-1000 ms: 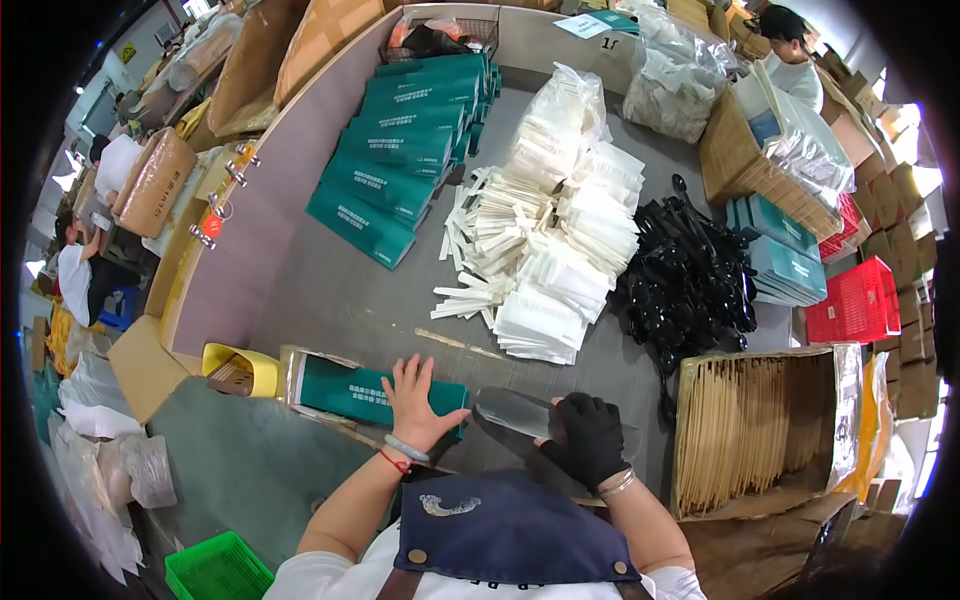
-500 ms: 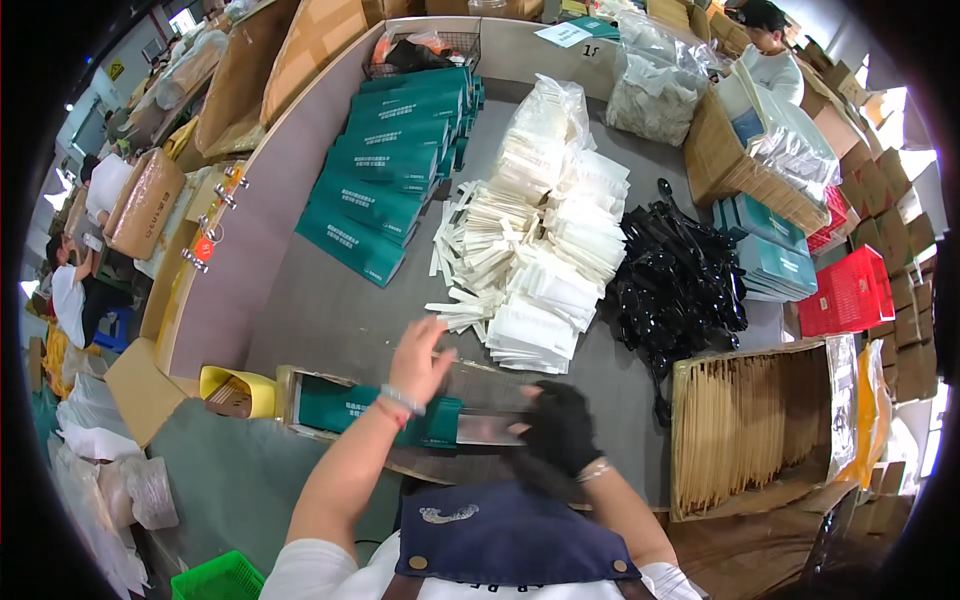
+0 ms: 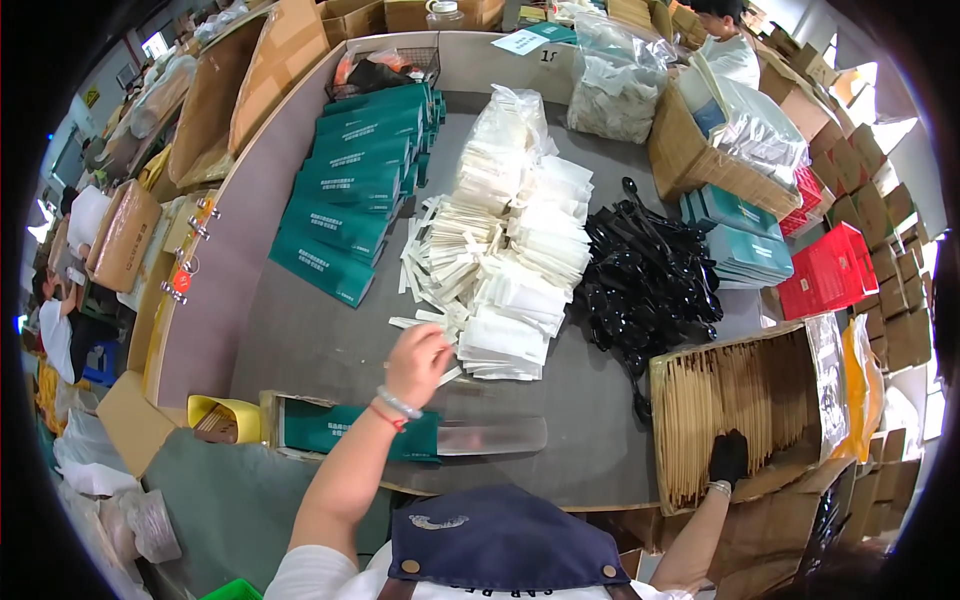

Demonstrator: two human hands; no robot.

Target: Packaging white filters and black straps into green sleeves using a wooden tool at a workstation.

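Teal printed packet [image 3: 315, 426] lies flat at the near left of the table, its left end in a cardboard tray [image 3: 269, 420]; a clear plastic strip [image 3: 500, 436] with a rounded right end meets its right end, though I cannot tell whether it runs inside; one second ago my feed had the black-gloved right hand on that strip and the left hand spread over the packet; now both have left them.

Left hand [image 3: 416, 365] is above the table at the near left edge of the white paper packets [image 3: 505, 340], fingers curled inward; I cannot tell whether it grips one; right hand [image 3: 729, 459] has gone far to the right, reaching over the near side of a cardboard carton [image 3: 826, 385], against the upright wooden sticks [image 3: 694, 425]; its fingers are hidden, so I cannot tell its grip.

Black spoons [image 3: 650, 275] sit heaped between white packets and carton, farther off; yellow container [image 3: 240, 420] stands just left of the tray.
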